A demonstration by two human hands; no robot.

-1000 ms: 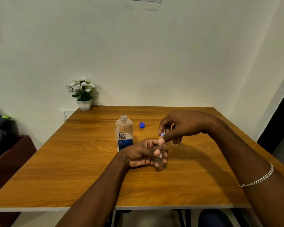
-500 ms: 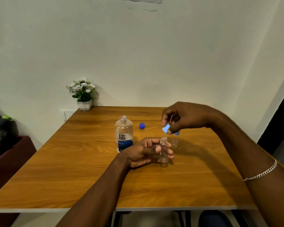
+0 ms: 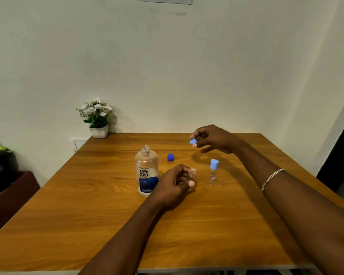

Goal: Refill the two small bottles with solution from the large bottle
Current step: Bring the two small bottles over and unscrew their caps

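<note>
The wooden table (image 3: 87, 225) bears everything here. The large bottle (image 3: 146, 171) stands upright near its middle, with its neck uncapped and its blue label facing the camera. Far behind that large bottle and to its left, a potted plant (image 3: 98, 124) with white flowers sits at the table's back corner against the wall.

Just right of the large bottle, the left hand (image 3: 173, 185) has its fingers and thumb curled round a small open bottle (image 3: 192, 175), held upright with its mouth uncovered. The hand hides the bottle's base. Behind and right of the large bottle, the right hand (image 3: 213, 138) is raised off the table and pinches a light blue cap (image 3: 193, 141) at its fingertips.

Farther right of the large bottle, past the left hand, a second small bottle (image 3: 213, 172) stands upright on the table with its cap on, apart from both hands. A dark blue cap (image 3: 170, 157) lies on the table just behind and right of the large bottle. A chain bracelet (image 3: 272, 178) circles the right wrist.
</note>
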